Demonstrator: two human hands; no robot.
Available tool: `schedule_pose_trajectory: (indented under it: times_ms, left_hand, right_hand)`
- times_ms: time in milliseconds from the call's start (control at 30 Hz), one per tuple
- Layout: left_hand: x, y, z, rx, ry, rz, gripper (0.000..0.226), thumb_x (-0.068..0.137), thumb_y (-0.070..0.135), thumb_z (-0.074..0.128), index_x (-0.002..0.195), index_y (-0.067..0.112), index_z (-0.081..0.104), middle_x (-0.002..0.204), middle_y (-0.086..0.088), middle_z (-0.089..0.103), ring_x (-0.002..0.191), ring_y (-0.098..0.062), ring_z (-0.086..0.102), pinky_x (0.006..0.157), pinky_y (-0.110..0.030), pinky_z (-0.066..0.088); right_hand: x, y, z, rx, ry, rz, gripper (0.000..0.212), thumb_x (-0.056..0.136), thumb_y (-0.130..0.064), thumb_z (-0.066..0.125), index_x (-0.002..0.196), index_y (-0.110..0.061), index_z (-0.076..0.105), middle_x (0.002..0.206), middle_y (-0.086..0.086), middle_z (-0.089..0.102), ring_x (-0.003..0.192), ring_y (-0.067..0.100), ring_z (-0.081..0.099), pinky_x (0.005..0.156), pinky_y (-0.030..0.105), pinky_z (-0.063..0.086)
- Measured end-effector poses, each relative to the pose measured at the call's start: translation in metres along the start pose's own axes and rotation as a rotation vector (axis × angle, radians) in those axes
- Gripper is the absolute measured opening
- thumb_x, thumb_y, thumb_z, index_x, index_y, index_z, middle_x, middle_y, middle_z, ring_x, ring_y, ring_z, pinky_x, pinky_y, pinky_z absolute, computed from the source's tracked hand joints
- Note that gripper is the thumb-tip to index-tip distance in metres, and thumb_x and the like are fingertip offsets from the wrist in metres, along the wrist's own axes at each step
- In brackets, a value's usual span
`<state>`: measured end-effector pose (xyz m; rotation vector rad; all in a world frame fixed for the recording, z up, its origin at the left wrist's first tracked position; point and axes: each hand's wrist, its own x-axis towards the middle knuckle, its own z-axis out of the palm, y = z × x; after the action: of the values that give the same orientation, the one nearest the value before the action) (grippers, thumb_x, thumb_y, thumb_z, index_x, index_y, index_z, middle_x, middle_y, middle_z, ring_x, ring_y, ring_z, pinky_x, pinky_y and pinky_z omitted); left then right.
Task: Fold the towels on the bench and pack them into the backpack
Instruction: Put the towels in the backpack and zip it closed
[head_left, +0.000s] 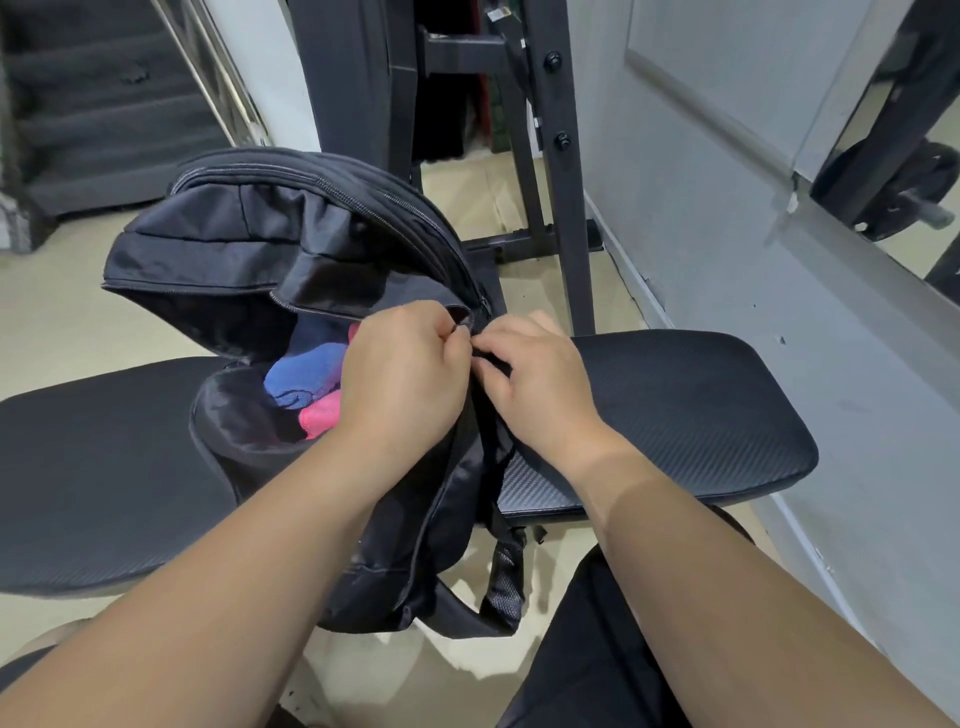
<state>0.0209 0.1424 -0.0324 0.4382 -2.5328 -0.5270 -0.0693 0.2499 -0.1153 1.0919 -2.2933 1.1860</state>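
Note:
A black backpack (291, 244) lies on the black padded bench (691, 410) with its main compartment gaping open towards me. Inside it I see a folded blue towel (304, 371) and a pink towel (322, 415) below it. My left hand (400, 379) pinches the zipper pull at the right end of the opening. My right hand (535, 384) grips the backpack's fabric edge just beside the zipper. Both hands nearly touch each other. No towel lies on the visible bench surface.
The bench's left pad (98, 478) extends to the left edge. A black metal rack frame (561, 156) stands behind the bench. A grey wall (727, 156) runs along the right, with a weight plate (904, 192) beyond. My legs in black trousers (602, 649) are below.

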Motion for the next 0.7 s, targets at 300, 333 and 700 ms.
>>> schedule_pose_trajectory:
  times_ms: [300,333,700]
  left_hand:
    - [0.003,0.000,-0.025,0.025,0.064,0.008,0.034,0.094,0.023,0.061,0.064,0.007,0.057,0.058,-0.004,0.056,0.066,-0.029,0.055,0.064,-0.047,0.048]
    - [0.002,-0.001,-0.025,0.007,0.065,-0.015,0.033,0.094,0.024,0.061,0.066,0.007,0.059,0.059,-0.004,0.056,0.067,-0.028,0.055,0.064,-0.046,0.048]
    - [-0.002,0.007,-0.033,-0.073,0.046,-0.083,0.028,0.093,0.024,0.062,0.068,0.011,0.063,0.061,0.002,0.059,0.067,-0.022,0.056,0.070,-0.041,0.048]
  right_hand:
    - [0.008,0.015,-0.011,-0.142,0.043,-0.029,0.011,0.091,-0.019,0.070,0.100,-0.021,0.076,0.092,-0.007,0.069,0.084,0.019,0.048,0.074,0.040,0.049]
    - [0.008,0.017,-0.012,-0.142,0.035,-0.014,0.011,0.092,-0.019,0.070,0.100,-0.021,0.077,0.091,-0.007,0.069,0.083,0.017,0.045,0.073,0.040,0.049]
    - [0.025,-0.030,-0.039,-0.103,-0.108,-0.161,0.021,0.090,-0.032,0.072,0.106,-0.020,0.077,0.097,-0.006,0.072,0.095,0.023,0.059,0.078,0.036,0.051]
